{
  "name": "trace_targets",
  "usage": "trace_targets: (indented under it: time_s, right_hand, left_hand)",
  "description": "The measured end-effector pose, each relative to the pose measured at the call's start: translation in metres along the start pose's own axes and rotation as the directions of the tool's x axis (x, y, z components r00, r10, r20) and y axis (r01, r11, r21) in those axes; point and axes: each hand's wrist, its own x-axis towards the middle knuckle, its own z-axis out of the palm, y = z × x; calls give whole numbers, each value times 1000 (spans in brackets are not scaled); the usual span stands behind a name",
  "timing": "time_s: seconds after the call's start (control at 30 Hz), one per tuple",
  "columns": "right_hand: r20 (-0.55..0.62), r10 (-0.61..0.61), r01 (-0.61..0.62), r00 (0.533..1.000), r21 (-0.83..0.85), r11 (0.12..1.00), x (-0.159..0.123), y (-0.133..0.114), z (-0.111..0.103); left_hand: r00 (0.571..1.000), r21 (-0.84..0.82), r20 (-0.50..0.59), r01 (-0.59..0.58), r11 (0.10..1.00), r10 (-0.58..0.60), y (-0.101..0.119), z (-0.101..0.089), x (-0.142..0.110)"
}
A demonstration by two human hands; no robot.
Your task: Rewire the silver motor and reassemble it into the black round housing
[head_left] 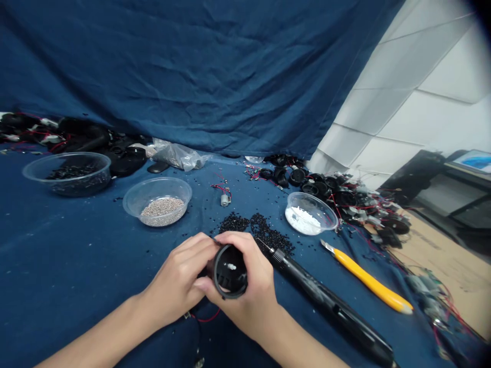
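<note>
Head view. Both hands hold the cup (238, 278), a round black shell, above the near part of the worktop (95, 260). The open end of the cup faces the camera; a small white part (231, 266) shows inside.

The fingers of the left hand (184, 276) press on the left side of the cup. The fingers of the right hand (255, 281) curl around its far and right sides, thumb at the near left side. The cup is pinched between the two hands.

Three clear bowls rest on the worktop:
- Left bowl (28, 172): contains black parts (72, 171).
- Middle bowl (129, 202): contains small brownish-grey parts (161, 207) across its base. Individual shapes are too small to tell.
- Right bowl (330, 219): contains white parts (303, 220).

A clear bag (180, 156) lies behind the middle bowl; pale contents show at its left end. A motor (225, 200) with red wires lies between the middle and right bowls. Loose black bits (272, 236) lie beyond the hands. The screwdriver (330, 301) lies to the right of the hands, tip toward the bits. The yellow knife (368, 278) lies to its right, near the right bowl. Wired parts (349, 202) are heaped beyond and beside the right bowl.
</note>
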Motion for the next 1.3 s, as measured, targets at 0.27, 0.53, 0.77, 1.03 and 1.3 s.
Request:
trace_targets:
  time_s: [0.27, 0.53, 0.77, 1.03, 1.3]
  right_hand:
    - [224, -31, -8, 974, 172, 985, 7, 5, -13]
    - [246, -21, -34, 969, 218, 975, 9, 7, -15]
    - [315, 84, -166, 945, 242, 956, 12, 5, -23]
    - [304, 138, -223, 943, 265, 938, 13, 3, -25]
    - [173, 83, -110, 981, 156, 982, 10, -2, -20]
  left_hand:
    - [999, -42, 15, -43, 998, 44, 0, 2, -1]
    - [991, -80, 120, 77, 994, -67, 7, -3, 5]
    - [941, -106, 320, 153, 982, -112, 13, -11, 0]
    - [978, -176, 188, 127, 976, -93, 17, -5, 5]
    - [998, -89, 70, 1, 996, 5, 18, 2, 3]
